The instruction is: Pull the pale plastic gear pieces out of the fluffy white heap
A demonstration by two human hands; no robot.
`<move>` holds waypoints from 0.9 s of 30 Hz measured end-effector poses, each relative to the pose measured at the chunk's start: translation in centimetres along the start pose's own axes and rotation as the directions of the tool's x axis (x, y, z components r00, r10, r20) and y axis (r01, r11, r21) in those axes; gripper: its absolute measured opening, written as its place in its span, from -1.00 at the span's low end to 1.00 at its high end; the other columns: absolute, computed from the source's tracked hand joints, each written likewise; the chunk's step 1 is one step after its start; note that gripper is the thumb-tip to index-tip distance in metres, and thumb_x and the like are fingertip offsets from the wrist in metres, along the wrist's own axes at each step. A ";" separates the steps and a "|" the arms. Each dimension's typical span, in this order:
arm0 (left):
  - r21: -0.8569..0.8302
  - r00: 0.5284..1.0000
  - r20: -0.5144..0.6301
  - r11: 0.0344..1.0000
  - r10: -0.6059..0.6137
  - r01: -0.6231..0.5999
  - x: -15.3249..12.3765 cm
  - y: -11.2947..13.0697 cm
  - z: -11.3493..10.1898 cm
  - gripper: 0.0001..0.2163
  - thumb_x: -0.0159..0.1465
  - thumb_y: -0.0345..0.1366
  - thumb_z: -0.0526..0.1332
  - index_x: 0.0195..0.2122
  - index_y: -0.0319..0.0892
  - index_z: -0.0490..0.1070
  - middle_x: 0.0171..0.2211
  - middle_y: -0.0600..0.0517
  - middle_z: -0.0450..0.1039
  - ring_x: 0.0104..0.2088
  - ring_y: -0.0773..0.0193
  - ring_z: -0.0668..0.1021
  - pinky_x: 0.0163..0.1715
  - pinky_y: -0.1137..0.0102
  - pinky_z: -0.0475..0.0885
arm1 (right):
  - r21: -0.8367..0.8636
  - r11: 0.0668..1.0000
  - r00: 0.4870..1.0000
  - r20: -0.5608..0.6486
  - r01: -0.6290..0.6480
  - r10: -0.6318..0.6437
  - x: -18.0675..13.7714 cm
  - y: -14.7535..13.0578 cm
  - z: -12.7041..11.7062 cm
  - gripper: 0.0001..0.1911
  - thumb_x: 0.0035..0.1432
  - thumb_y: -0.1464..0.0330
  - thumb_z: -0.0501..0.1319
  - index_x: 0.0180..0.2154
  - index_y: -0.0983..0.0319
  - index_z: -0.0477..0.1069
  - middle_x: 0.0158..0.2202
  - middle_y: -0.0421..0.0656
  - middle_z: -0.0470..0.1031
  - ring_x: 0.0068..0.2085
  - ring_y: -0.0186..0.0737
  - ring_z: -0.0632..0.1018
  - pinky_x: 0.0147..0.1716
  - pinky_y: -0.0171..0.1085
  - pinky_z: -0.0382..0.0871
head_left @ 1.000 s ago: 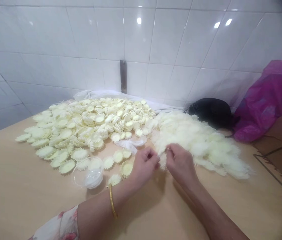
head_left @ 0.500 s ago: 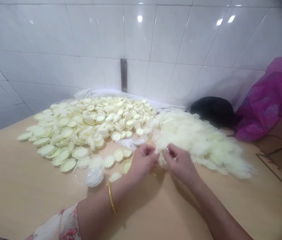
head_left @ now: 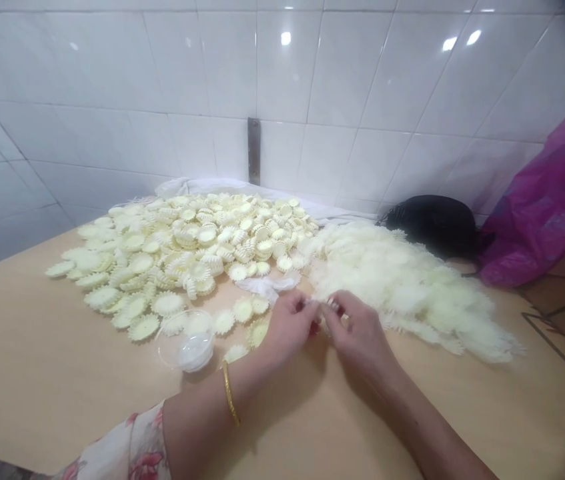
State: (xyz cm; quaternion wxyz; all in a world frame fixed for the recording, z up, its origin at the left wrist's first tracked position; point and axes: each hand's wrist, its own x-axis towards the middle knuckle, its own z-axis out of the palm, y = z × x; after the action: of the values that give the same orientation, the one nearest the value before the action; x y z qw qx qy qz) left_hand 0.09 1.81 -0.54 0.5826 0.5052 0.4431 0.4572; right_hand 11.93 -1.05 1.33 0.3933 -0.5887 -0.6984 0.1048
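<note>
Over the table, my left hand [head_left: 288,332] and my right hand [head_left: 362,333] meet fingertip to fingertip. Both pinch a small pale scalloped piece [head_left: 331,304], mostly hidden by the fingers. Just beyond them lies a fluffy heap of thin, pale-yellow frilled pieces [head_left: 407,283], spreading to the right. To the left is a large pile of cream-coloured round discs with notched edges [head_left: 207,237]. A few loose notched discs [head_left: 243,309] lie beside my left hand. A small clear plastic tub [head_left: 196,350] with white contents stands near my left forearm.
The wooden table [head_left: 87,387] backs onto a white tiled wall [head_left: 202,87]. White plastic sheeting [head_left: 187,187] shows behind the disc pile. At the back right are a black rounded object [head_left: 429,223] and a magenta plastic bag [head_left: 542,200]. A crumpled white scrap [head_left: 268,285] lies mid-table.
My fingertips have drawn closer together around the small piece, and my right hand has turned slightly. The whole view has shifted a little, with things appearing farther right.
</note>
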 end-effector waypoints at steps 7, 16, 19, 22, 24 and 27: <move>0.008 0.998 0.067 1.000 0.001 -0.001 -0.3 0.2 0.2 -0.77 0.06 -0.17 0.20 -0.55 -0.23 0.27 -0.64 0.06 0.34 -0.61 0.37 0.40 -0.56 0.45 0.29 | 0.141 0.987 0.997 0.019 -0.072 0.070 0.0 0.8 0.5 -0.74 0.11 0.35 0.01 -0.59 0.20 0.07 -0.65 -0.31 0.11 -0.58 -0.37 0.19 -0.59 -0.38 0.05; -0.132 0.994 0.104 0.991 -0.015 0.029 -0.9 0.7 0.5 -0.80 0.06 -0.23 0.20 -0.56 -0.21 0.21 -0.66 0.08 0.34 -0.65 0.38 0.41 -0.60 0.44 0.30 | 0.119 0.988 0.991 -0.077 -0.098 0.107 0.5 1.1 0.0 -0.67 0.11 0.28 0.04 -0.64 0.20 0.04 -0.70 -0.32 0.13 -0.61 -0.38 0.20 -0.61 -0.39 0.07; -0.140 0.996 0.092 0.990 0.001 0.012 -1.1 0.9 0.6 -0.81 0.06 -0.25 0.19 -0.56 -0.20 0.20 -0.66 0.08 0.34 -0.65 0.38 0.41 -0.59 0.44 0.31 | 0.085 0.992 0.990 -0.098 -0.096 0.104 0.8 1.4 -0.4 -0.68 0.10 0.27 0.04 -0.64 0.20 0.09 -0.70 -0.30 0.19 -0.61 -0.37 0.23 -0.60 -0.38 0.10; -0.129 0.997 0.056 0.991 0.052 -0.045 -1.4 1.4 0.5 -0.81 0.09 -0.23 0.18 -0.55 -0.20 0.20 -0.66 0.09 0.33 -0.64 0.38 0.40 -0.57 0.43 0.32 | 0.027 0.989 0.965 -0.217 -0.144 0.146 1.4 2.3 -1.4 -0.67 0.09 0.27 0.05 -0.66 0.19 0.09 -0.72 -0.30 0.16 -0.64 -0.37 0.21 -0.63 -0.37 0.06; -0.099 0.995 0.035 0.991 0.094 -0.091 -1.5 1.6 0.3 -0.81 0.11 -0.22 0.16 -0.54 -0.19 0.20 -0.64 0.10 0.32 -0.63 0.38 0.40 -0.56 0.43 0.33 | 0.060 0.963 0.908 -0.323 -0.263 0.268 1.7 3.1 -2.4 -0.69 0.06 0.27 0.08 -0.65 0.19 0.12 -0.72 -0.28 0.23 -0.65 -0.36 0.22 -0.65 -0.36 0.06; 0.057 0.991 0.057 0.991 0.117 -0.120 -1.1 1.2 0.0 -0.80 0.14 -0.22 0.12 -0.55 -0.19 0.20 -0.65 0.10 0.29 -0.62 0.37 0.39 -0.58 0.45 0.30 | 0.169 0.929 0.880 -0.301 -0.330 0.368 2.0 3.5 -3.3 -0.69 0.05 0.24 0.11 -0.64 0.21 0.18 -0.68 -0.24 0.32 -0.62 -0.34 0.29 -0.63 -0.36 0.13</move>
State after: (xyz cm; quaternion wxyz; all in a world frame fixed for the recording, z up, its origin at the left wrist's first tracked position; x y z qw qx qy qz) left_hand -0.20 0.84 0.70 0.5505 0.5598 0.4100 0.4641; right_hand 16.71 0.70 2.27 0.5107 -0.6910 -0.4988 0.1141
